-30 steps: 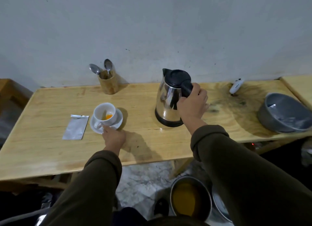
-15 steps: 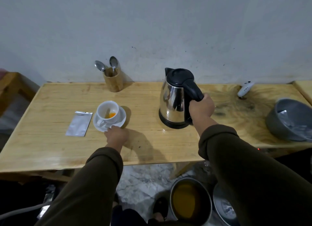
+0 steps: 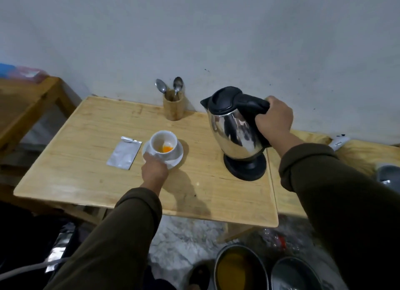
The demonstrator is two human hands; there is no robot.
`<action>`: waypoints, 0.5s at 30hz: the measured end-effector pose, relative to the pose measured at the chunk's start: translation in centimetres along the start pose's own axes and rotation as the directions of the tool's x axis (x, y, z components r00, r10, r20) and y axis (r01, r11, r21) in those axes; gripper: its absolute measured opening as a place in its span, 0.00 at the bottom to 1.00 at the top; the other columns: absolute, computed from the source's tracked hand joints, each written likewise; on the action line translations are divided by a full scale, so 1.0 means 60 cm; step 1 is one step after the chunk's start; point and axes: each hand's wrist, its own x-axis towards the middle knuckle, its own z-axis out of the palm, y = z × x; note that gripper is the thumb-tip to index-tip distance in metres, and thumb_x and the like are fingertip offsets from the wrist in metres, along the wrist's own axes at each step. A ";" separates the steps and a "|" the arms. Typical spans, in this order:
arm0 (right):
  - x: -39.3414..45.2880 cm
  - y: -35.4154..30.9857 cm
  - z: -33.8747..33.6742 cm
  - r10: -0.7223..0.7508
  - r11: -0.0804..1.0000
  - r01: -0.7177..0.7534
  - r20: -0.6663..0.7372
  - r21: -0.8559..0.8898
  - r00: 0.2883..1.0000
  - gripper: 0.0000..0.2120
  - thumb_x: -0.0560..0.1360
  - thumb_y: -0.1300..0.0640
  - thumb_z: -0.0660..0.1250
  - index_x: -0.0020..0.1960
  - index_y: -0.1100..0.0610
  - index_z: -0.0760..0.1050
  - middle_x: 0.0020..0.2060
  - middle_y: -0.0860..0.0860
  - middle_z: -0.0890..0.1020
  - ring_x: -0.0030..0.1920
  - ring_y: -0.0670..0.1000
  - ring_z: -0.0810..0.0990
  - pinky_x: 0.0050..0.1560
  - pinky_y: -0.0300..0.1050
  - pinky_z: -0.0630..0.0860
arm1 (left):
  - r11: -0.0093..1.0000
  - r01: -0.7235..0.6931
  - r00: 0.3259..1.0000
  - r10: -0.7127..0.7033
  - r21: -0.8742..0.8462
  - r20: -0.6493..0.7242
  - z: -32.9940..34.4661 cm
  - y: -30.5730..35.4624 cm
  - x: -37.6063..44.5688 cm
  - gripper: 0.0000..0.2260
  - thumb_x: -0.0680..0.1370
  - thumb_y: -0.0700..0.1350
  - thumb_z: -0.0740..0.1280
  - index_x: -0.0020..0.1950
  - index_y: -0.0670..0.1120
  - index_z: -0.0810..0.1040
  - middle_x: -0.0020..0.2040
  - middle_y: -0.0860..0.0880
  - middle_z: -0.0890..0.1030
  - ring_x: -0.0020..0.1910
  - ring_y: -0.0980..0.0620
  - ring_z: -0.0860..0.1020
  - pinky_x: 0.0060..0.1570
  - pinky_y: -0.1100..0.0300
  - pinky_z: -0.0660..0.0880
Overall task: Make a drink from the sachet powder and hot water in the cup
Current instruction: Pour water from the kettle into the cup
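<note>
Here, the right hand [image 3: 273, 120] grips a shiny steel kettle [image 3: 233, 129] tilted over its round black base [image 3: 245, 168], while the left hand [image 3: 154, 172] holds the saucer [image 3: 176, 156] under a white cup [image 3: 163, 142] of orange powder [image 3: 166, 149], beside a flat silver sachet [image 3: 123, 152].

Wooden table [image 3: 86, 142], silver sachet [image 3: 123, 153], saucer [image 3: 175, 157], spoon holder [image 3: 173, 108], kettle base [image 3: 245, 167]

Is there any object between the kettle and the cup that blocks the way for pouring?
Nothing visible does. The tabletop between the kettle in the right hand and the cup is bare; the spoon holder stands behind that path.
</note>
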 end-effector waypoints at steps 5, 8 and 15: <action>0.006 -0.046 0.016 -0.152 0.980 0.163 0.107 -0.111 0.983 0.08 0.69 0.65 0.64 0.49 0.61 0.73 0.44 0.61 0.79 0.48 0.62 0.77 0.42 0.45 0.67 | 0.998 -0.035 0.998 0.033 0.046 0.059 -0.020 -0.008 0.027 0.21 0.81 0.45 0.56 0.73 0.41 0.61 0.68 0.35 0.71 0.67 0.35 0.70 0.62 0.48 0.68; -0.001 -0.074 0.033 -0.215 0.955 0.247 0.188 -0.167 0.958 0.06 0.70 0.65 0.64 0.44 0.58 0.68 0.39 0.57 0.74 0.46 0.60 0.77 0.41 0.44 0.65 | 0.998 -0.048 0.995 0.044 0.045 0.091 -0.025 -0.011 0.042 0.20 0.81 0.45 0.56 0.72 0.41 0.62 0.68 0.36 0.72 0.67 0.36 0.70 0.63 0.50 0.67; -0.013 -0.119 0.066 -0.275 0.894 0.355 0.292 -0.273 0.916 0.07 0.71 0.65 0.64 0.49 0.61 0.73 0.42 0.59 0.78 0.48 0.62 0.78 0.41 0.45 0.68 | 0.997 -0.043 0.990 0.033 0.069 0.134 -0.033 -0.011 0.056 0.19 0.81 0.45 0.54 0.71 0.40 0.64 0.69 0.36 0.71 0.68 0.37 0.70 0.64 0.52 0.66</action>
